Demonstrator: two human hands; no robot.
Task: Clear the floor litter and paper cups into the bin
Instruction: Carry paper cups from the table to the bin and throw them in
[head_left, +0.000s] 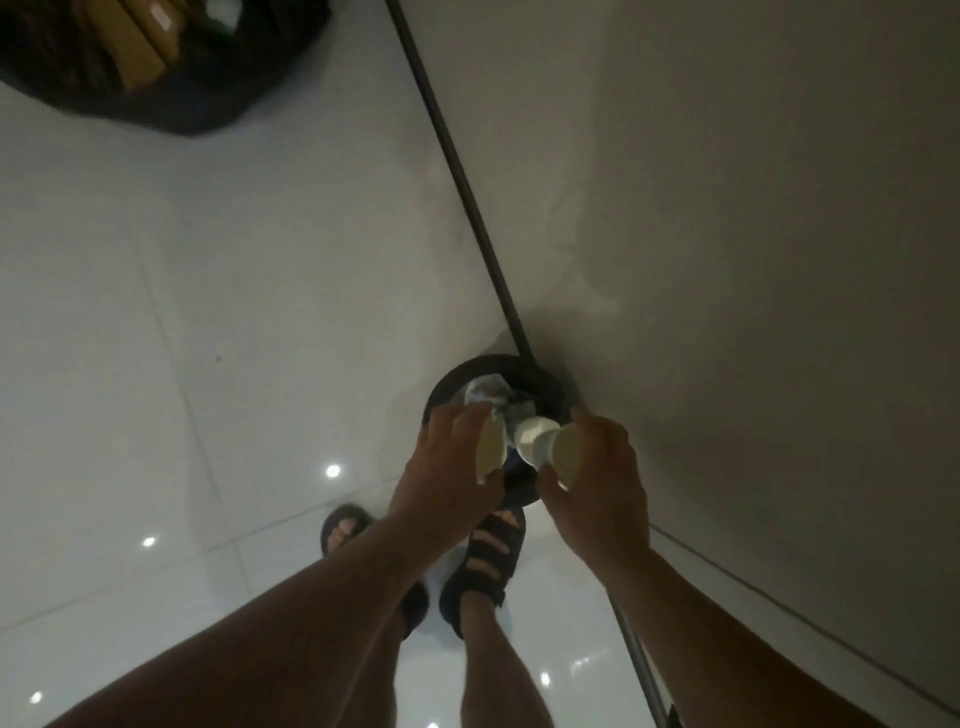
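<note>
A: Any writing or brand on the cups?
B: Too blurred to be read.
A: Grip?
B: The left cup (491, 447) is held in the left hand (447, 467), fingers curled round it. The right cup (563, 452) is gripped between thumb and fingers of the right hand (597, 478), its mouth turned toward the other.
A: Position?
B: Both are held just above the round black bin (441, 387), set against the wall (727, 208). Crumpled paper (483, 395) is seen inside.
</note>
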